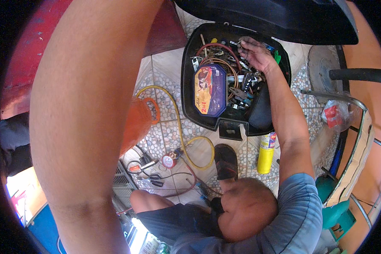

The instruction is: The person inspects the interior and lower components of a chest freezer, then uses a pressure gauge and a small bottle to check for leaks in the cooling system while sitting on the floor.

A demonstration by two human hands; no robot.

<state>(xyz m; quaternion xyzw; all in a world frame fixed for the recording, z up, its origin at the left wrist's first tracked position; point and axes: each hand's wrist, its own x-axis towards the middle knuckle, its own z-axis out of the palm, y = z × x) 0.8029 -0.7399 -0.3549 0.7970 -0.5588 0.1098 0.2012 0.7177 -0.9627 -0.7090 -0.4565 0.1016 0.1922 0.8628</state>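
Note:
My right hand (254, 53) is inside an open black case (187, 95) of mixed tools, near its far right side. Its fingers curl together, and a tiny pale item may be at the fingertips, too small to name. Below the hand lie pliers (240, 94) and a black pouch (260, 112). On the case's left side rests a purple octagonal box (218, 91), with coiled copper-coloured tubing (216, 60) beside it. My left forearm crosses the left part of the view very close up and runs out past the top, so the left hand is hidden.
The raised black lid (292, 21) overhangs the case. A yellow canister (265, 158) stands near my right arm. Across the tiled floor lie a yellow hose (178, 122), a red gauge (169, 160) and scissors (156, 180). A metal frame (355, 101) stands at right, an orange container (137, 120) at left.

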